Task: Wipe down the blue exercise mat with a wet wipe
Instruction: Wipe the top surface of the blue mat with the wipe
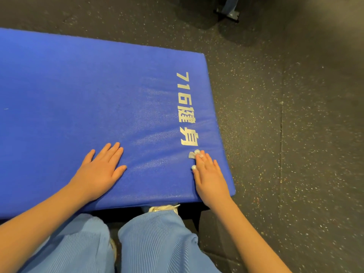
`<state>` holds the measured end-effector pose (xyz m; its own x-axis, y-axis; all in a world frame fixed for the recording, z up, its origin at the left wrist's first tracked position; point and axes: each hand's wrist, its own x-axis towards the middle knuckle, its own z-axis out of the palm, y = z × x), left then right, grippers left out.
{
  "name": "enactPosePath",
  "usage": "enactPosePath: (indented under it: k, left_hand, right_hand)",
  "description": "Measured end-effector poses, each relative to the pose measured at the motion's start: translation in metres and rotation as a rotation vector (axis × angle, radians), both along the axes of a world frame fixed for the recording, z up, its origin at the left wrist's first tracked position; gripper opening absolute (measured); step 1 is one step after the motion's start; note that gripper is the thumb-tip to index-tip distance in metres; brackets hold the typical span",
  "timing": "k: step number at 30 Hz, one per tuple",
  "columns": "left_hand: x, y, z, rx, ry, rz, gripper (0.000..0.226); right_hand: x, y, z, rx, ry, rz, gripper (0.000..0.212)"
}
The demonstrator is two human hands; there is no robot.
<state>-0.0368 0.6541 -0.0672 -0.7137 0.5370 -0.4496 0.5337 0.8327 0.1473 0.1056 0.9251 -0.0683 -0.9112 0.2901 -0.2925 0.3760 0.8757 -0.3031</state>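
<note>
The blue exercise mat fills the left and middle of the head view, with pale printed characters along its right end. My left hand lies flat on the mat near its front edge, fingers spread, holding nothing. My right hand presses down near the mat's front right corner. A small crumpled white wet wipe is under its fingers, with bits showing past the fingertips just below the print. A damp sheen covers the mat between my hands.
Dark speckled rubber flooring surrounds the mat to the right and behind. A metal equipment foot stands at the top right. My legs in light blue trousers and a shoe sit below the mat's front edge.
</note>
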Motion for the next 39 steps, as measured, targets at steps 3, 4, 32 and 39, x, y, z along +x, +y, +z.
enactPosePath:
  k: [3, 4, 32, 39]
  left_hand:
    - [0.001, 0.000, -0.001, -0.015, 0.003, 0.009, 0.089]
    - [0.001, 0.001, -0.001, -0.020, -0.004, 0.024, 0.078]
    - [0.023, 0.029, 0.004, 0.104, -0.043, -0.097, 0.091]
    - [0.024, 0.029, 0.004, 0.131, -0.036, -0.090, 0.090]
  right_hand:
    - [-0.016, -0.027, 0.006, -0.096, -0.022, 0.074, 0.063]
    - [-0.012, -0.035, 0.010, -0.129, 0.001, 0.145, 0.068]
    - [0.038, 0.033, -0.014, -0.102, 0.232, -0.426, 0.038]
    - [0.047, 0.009, -0.002, -0.082, 0.112, 0.003, 0.073]
